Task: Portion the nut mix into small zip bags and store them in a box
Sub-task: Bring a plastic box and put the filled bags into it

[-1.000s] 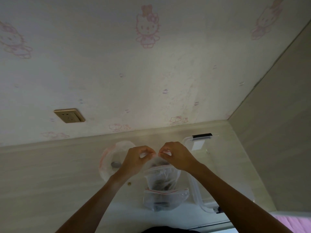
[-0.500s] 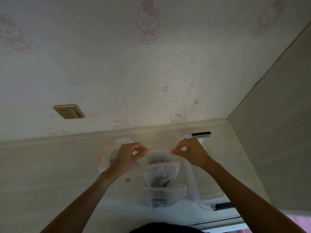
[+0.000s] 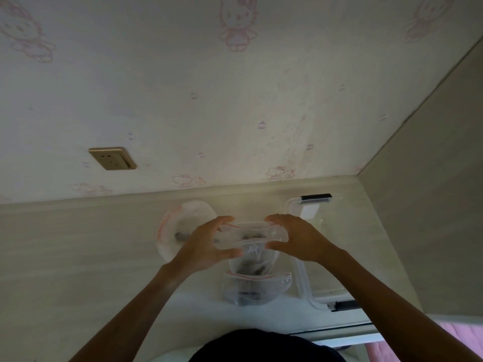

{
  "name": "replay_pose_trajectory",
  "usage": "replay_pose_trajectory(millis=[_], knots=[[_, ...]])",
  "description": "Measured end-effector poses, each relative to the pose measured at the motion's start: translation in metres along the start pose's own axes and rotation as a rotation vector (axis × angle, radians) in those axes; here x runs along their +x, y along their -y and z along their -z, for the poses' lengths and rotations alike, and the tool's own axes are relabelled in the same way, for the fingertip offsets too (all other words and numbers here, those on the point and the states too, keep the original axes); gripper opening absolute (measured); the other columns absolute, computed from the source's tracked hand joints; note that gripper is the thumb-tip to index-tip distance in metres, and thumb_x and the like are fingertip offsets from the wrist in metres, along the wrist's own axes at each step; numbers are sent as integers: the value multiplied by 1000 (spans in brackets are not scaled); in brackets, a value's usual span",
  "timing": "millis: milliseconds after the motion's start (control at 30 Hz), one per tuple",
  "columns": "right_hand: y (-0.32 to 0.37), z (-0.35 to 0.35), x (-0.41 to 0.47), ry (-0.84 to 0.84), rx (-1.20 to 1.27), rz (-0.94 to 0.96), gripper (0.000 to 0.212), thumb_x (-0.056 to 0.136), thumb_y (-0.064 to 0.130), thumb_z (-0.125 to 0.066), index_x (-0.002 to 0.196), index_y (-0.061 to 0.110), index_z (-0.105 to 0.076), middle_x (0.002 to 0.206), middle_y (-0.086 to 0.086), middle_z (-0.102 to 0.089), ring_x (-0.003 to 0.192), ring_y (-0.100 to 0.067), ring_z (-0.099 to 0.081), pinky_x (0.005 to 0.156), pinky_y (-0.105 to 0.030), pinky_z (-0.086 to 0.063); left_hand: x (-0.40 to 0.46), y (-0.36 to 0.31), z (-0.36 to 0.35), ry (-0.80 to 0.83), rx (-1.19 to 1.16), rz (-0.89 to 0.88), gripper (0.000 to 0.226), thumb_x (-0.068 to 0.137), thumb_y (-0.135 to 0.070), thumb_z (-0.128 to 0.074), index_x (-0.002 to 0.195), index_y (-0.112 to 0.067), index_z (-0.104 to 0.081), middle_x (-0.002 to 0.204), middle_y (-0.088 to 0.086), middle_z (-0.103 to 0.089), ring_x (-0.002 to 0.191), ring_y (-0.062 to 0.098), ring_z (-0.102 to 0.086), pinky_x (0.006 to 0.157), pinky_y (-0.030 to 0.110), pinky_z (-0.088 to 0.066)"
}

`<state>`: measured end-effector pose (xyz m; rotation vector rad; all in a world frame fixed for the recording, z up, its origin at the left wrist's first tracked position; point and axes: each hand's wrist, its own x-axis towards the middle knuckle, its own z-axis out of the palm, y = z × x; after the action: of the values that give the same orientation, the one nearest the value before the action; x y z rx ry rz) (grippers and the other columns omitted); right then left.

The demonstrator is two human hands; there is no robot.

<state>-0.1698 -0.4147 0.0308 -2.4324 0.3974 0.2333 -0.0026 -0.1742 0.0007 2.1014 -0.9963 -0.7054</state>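
At frame centre, the left hand (image 3: pixel 202 244) and right hand (image 3: pixel 300 239) grasp opposite ends of a small zip bag (image 3: pixel 249 235), fingers above and thumbs below, held level over the table (image 3: pixel 78 257). Two filled zip bags (image 3: pixel 257 286) lie just below it. A clear box (image 3: pixel 304 283) sits at the right; a larger bag (image 3: pixel 183 223) lies at the left.

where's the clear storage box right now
In the head view the clear storage box sits on the table at the right, beside the filled zip bags and just past the right hand.
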Motion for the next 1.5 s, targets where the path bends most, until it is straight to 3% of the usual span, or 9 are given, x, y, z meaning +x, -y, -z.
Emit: replay_pose_trajectory(millis=[267,367,500,667,733,800,1000,1200,1500], knots=[[14,-12,-3,76,-103,89,27,107,22,-49,131,18,-60,114,-6,-72,99,-20,-66,90,-29,-51,4,-8,-5,58,187,-116,18,97,-35,-71,115,-36,-68,102,-17,-76,94,4,-71,87,34,-58],[13,-12,-13,62,-32,118,17,109,20,-44,124,19,-51,96,-7,-70,75,-19,-64,71,-25,-54,0,-6,-4,92,161,-163,28,100,-12,-63,105,-39,-57,98,-21,-70,91,2,-69,83,32,-58],[8,-14,-31,116,-7,144,22,109,14,-40,113,20,-61,108,4,-67,90,-13,-62,80,-23,-47,-9,-9,-4,187,156,-210,42,95,5,-50,86,-33,-68,100,-19,-66,93,7,-66,85,37,-56],[14,-17,-46,219,110,112,34,103,48,-52,125,25,-64,123,10,-65,105,-3,-60,94,-23,-50,-30,-22,-1,288,41,-103,23,99,-45,-52,105,-35,-72,107,-24,-66,102,0,-64,87,22,-52],[14,-18,-51,277,127,57,55,86,72,-61,126,36,-59,123,19,-62,107,1,-58,92,-21,-48,-36,-21,-3,313,142,-125,44,84,-77,-64,109,-41,-66,108,-26,-63,103,-3,-61,87,19,-50],[13,-24,-55,300,48,49,59,82,64,-73,130,35,-56,128,17,-61,110,0,-56,95,-21,-45,-41,-16,-8,302,240,-130,55,72,-83,-71,108,-42,-63,108,-26,-60,100,-6,-59,85,17,-50],[17,-48,-54,51,135,-20,16,101,24,-63,115,16,-66,115,-3,-72,106,-18,-67,99,-36,-53,-43,0,-24,166,137,-146,3,100,-38,-65,98,-36,-64,93,-18,-70,87,0,-67,81,31,-57],[24,-31,-52,-272,499,-98,4,100,9,-63,98,6,-60,89,-4,-65,77,-4,-62,76,-11,-50,-29,-28,-14,-4,-71,-140,17,102,-22,-65,99,-38,-61,92,-19,-73,86,3,-73,80,31,-59],[44,71,-89,-644,1018,65,11,93,16,-71,102,22,-73,91,0,-73,82,-13,-68,76,-21,-54,-9,-167,34,-179,-228,-438,11,98,-23,-66,104,-32,-67,93,-17,-74,84,8,-73,77,10,-51]])
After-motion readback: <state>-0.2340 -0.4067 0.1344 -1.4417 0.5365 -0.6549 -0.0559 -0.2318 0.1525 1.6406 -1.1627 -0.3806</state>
